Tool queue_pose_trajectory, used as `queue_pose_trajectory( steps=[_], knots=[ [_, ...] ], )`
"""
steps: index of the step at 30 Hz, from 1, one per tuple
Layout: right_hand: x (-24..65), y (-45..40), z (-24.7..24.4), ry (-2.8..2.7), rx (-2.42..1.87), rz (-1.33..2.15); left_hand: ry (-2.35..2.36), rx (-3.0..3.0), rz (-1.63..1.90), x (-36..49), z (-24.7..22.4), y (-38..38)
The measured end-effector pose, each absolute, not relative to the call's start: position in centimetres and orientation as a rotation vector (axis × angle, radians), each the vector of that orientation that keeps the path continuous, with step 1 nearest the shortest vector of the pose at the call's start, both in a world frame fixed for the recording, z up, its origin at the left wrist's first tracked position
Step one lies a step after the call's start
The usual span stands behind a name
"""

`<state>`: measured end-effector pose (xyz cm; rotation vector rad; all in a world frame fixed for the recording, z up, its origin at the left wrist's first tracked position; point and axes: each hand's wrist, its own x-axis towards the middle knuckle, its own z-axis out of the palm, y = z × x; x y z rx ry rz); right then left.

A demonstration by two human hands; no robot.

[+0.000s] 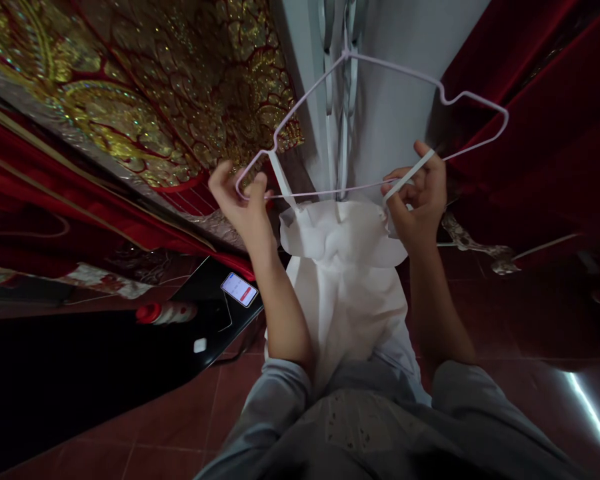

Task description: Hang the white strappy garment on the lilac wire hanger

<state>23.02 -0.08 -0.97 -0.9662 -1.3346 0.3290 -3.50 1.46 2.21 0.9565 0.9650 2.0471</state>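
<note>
A pale pink hanger [395,68] hangs in front of me, its hook up by a metal stand. One thin strap [281,175] of a white garment [350,287] lies in the notch at the hanger's left shoulder. My left hand [245,207] is closed around the hanger's lower left corner, next to that strap. At the right, my right hand [423,207] holds the other strap [409,175], stretched between thumb and fingers near the hanger's bottom bar. The garment has a ruffled top and drapes down in front of my body, its lower part partly hidden by my forearms.
Gold-sequined red clothing [180,80] hangs at the left, and dark red cloth [540,147] at the right. The grey metal stand [329,80] rises behind the hanger. A black table [105,373] at lower left bears a phone [239,289], a red-capped bottle [167,312] and a small white case [200,345].
</note>
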Motion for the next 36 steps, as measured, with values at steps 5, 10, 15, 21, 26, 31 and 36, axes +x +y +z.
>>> queue_pose_trajectory(
  steps=[5, 10, 15, 21, 26, 31, 36],
  knots=[
    [22.3, -1.1, -0.8, -1.375, -0.958, 0.341, 0.874, 0.879, 1.908, 0.4, -1.4, 1.0],
    [27.2, 1.0, -2.0, -1.078, -0.86, 0.051, 0.904, 0.927, 2.002, 0.9, -0.5, 0.4],
    [33.5, 4.0, 0.6, -1.152, -0.873, 0.104, 0.875, 1.002, 1.975, -0.5, -0.1, 0.5],
    [31.6, 2.7, 9.4, -1.756, -1.144, -0.098, 0.903, 1.02, 1.958, -1.1, -0.5, 0.5],
    [27.8, 0.5, 10.0, -1.581, -0.925, -0.152, 0.916, 1.057, 2.004, -1.0, -0.5, 0.4],
    [23.6, -1.4, 3.8, -1.797, -1.05, 0.343, 0.976, 1.027, 2.046, -0.1, -0.6, -0.3],
    [20.7, -2.6, -0.9, -1.688, -1.098, 0.42, 1.068, 1.048, 1.901, -0.3, -0.8, -2.6]
  ],
)
